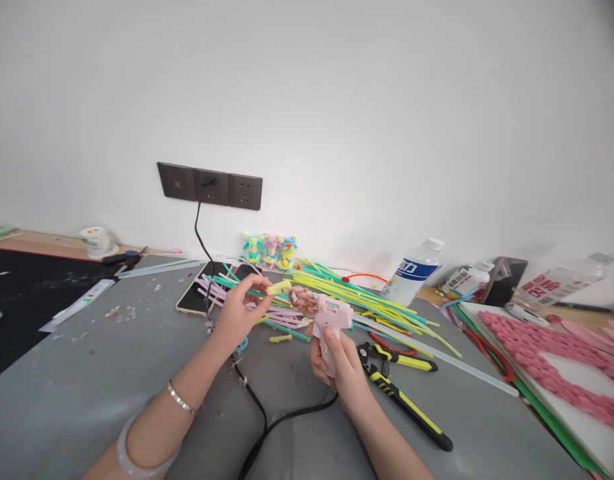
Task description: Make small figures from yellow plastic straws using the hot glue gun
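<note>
My right hand [337, 363] is wrapped round the handle of a pink hot glue gun [335, 312]. Its nozzle end, crusted with reddish residue, points left, and a long translucent glue stick [437, 353] sticks out of its back. Between the fingertips of my left hand [241, 310] is a short yellow pipe cleaner piece [279, 287], close to the nozzle; whether they touch I cannot tell. Another short yellow piece [280, 339] lies on the grey mat below. Long yellow pipe cleaners [357, 293] and lilac ones [284, 315] are spread behind the glue gun.
Wire strippers [407, 393] with yellow-black handles lie right of my right hand. A black cord [257, 400] runs across the grey mat [111, 373]. Three small fuzzy figures [271, 252] stand by the wall. A bottle [414, 272], a phone [189, 298] and pink braided work [551, 360] are around.
</note>
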`<state>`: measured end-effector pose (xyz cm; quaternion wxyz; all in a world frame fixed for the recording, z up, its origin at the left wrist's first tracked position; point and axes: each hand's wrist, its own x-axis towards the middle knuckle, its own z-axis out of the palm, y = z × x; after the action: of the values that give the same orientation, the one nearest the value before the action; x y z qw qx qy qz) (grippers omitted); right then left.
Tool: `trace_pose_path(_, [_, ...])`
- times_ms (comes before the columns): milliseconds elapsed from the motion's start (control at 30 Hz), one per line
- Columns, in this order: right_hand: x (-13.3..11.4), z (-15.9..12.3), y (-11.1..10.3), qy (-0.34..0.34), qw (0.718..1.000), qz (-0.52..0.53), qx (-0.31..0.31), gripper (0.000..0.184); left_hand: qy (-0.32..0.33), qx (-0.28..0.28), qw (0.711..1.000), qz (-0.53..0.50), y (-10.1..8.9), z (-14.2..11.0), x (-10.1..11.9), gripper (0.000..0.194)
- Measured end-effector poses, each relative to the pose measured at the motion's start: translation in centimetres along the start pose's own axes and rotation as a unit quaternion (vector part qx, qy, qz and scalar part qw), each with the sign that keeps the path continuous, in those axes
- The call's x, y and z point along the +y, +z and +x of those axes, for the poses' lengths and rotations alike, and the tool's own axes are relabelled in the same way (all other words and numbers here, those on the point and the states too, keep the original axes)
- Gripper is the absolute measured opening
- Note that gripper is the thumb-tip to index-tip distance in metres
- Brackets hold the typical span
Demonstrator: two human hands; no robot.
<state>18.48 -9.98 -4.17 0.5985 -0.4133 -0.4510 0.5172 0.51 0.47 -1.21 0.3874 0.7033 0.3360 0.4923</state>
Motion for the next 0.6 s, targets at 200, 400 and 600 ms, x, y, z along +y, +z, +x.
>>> trace_pose_path(200, [0.04,0.13,-0.23,-0.012,1.0,-0.003,0.014,0.046,0.006,0.009,1.0,-0.005,-0.08,-0.02,-0.14,0.007])
trace_pose_path(400, [0.09,0.12,-0.34,-0.007,1.0,-0.006,0.023,0.046,0.004,0.001,1.0,-0.006,-0.09,-0.03,0.04,0.006])
trace_pose_path(600, [0.21,0.23,-0.25,-0.011,0.998,-0.023,0.052,0.048,-0.001,0.0,1.0,-0.008,-0.06,-0.09,0.3,0.006])
